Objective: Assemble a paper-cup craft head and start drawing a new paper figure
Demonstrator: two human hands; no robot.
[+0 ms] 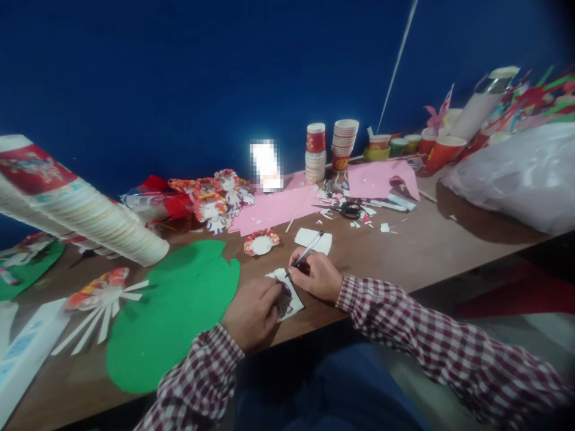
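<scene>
My right hand [317, 274] is closed around a pen [309, 248], its tip low over a small white piece of paper [287, 308]. Dark, curved drawn lines show on that paper, partly covered by my fingers. My left hand [252, 312] lies on the paper's left side, fingers resting on it against the table. Just beyond my right hand is a blank white piece of paper [314, 239]. A white cutout with a red and orange patterned rim [261, 242] lies a little past both hands.
A green paper leaf shape [179, 317] and a leaning stack of paper cups [103, 215] are on the left. Black scissors [350, 209] lie among scraps near pink paper [278, 209]. Cut-paper figures [215, 206] stand behind. A plastic bag [516, 179] sits at right.
</scene>
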